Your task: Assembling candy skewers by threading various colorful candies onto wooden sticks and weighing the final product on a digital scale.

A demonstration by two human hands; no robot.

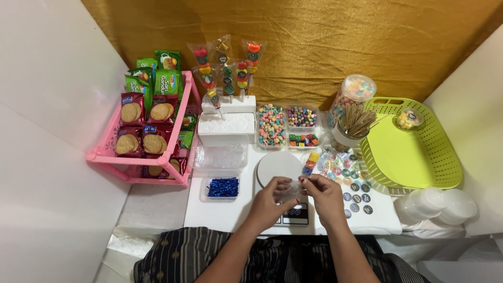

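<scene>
Clear wrapper (290, 189): a small, see-through piece, hard to make out, pinched between both hands at the near middle of the tabletop (209, 215), just above the digital scale (293, 212).
Left hand (272, 202): grip narrow, fingertips closed on the wrapper's left edge, seemingly to pull it open.
Right hand (322, 196): grip narrow too, thumb and forefinger holding the wrapper's right edge.
Scale plate: a round white disc (276, 165) sits just beyond the hands, bare.
Sweets: trays of coloured candies (272, 126) and round foil-topped pieces (348, 175) lie within easy reach, far and right of the hands.
Ties: blue twist wires (222, 187) fill a small tray to the left.
Sticks: wooden skewers (356, 119) stand in a cup; finished candy skewers (225, 68) stand upright in a white block at the far edge.
Sides: pink rack of biscuit packets (149, 131) far left, green basket (419, 152) right.
</scene>
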